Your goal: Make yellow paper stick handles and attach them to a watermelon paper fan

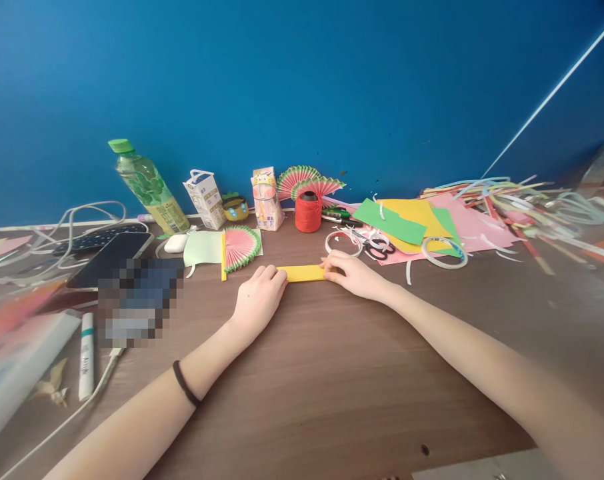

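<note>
A folded yellow paper strip (303, 273) lies flat on the brown table (332, 373). My left hand (259, 298) presses its left end with curled fingers. My right hand (355, 274) holds down its right end, fingers closed on the paper. Just beyond my left hand lies a pleated pink-and-green paper fan (239, 247) with a yellow stick, next to a pale green sheet (203, 248). A black band circles my left wrist.
Along the blue wall stand a green bottle (149, 187), two small cartons (205, 198), a red twine spool (308, 211) and more paper fans (307, 182). Scissors (377, 247), tape rings, coloured sheets (412, 223) and paper strips lie right. A phone (109, 259), cables and a pen (87, 355) lie left.
</note>
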A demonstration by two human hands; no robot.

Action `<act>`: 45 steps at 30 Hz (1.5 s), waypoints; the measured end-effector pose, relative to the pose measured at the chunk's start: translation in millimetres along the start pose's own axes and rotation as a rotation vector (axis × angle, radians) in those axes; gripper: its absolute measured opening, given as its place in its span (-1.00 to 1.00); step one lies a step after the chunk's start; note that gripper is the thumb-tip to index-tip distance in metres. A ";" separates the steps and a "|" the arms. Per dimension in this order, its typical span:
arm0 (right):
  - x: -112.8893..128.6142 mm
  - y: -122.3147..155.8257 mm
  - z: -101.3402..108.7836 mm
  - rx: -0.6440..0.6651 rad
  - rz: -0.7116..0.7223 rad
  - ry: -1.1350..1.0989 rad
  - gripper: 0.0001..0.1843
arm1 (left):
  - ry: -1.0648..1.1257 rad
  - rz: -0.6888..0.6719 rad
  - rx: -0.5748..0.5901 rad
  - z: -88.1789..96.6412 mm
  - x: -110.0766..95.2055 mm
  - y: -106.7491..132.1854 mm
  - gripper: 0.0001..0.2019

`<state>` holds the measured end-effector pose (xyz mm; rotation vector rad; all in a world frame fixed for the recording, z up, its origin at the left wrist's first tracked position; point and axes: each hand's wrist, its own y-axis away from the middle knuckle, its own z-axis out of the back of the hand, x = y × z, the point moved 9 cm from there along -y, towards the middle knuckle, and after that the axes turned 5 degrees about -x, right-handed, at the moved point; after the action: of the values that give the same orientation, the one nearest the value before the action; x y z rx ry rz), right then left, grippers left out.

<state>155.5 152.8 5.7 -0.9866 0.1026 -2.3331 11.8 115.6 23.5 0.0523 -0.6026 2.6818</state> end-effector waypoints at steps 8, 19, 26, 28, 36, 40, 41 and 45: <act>2.8 -0.7 1.2 -0.063 0.022 0.006 -0.85 | -0.055 -0.057 -0.070 3.7 -3.8 0.1 -0.79; -1.0 -1.3 4.5 -0.136 -0.018 -0.040 -0.83 | -0.088 -0.098 -0.123 7.9 -5.3 0.8 -0.78; -1.7 -1.3 6.7 -0.141 -0.049 -0.024 -0.89 | -0.101 -0.080 -0.077 6.6 -4.6 -0.2 -0.74; -1.8 -1.0 7.5 -0.135 -0.054 -0.032 -0.88 | -0.096 -0.065 -0.065 5.7 -3.7 -0.3 -0.73; -3.0 -0.5 6.9 -0.106 -0.019 -0.047 -0.88 | -0.115 -0.043 -0.031 3.2 -0.5 0.7 -0.75; -2.8 -1.8 6.6 -0.127 -0.016 -0.010 -0.88 | -0.100 -0.031 -0.033 2.3 2.6 1.2 -0.76; -2.2 -1.9 6.3 -0.131 -0.010 0.002 -0.88 | -0.088 -0.024 -0.039 2.2 3.5 1.2 -0.76; 2.7 -0.8 5.9 -0.143 0.031 0.038 -0.87 | -0.031 -0.020 -0.067 3.0 3.2 0.7 -0.77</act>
<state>157.6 152.9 11.9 -1.0013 0.3013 -2.3423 8.4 114.9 26.3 0.0806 -0.6973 2.6441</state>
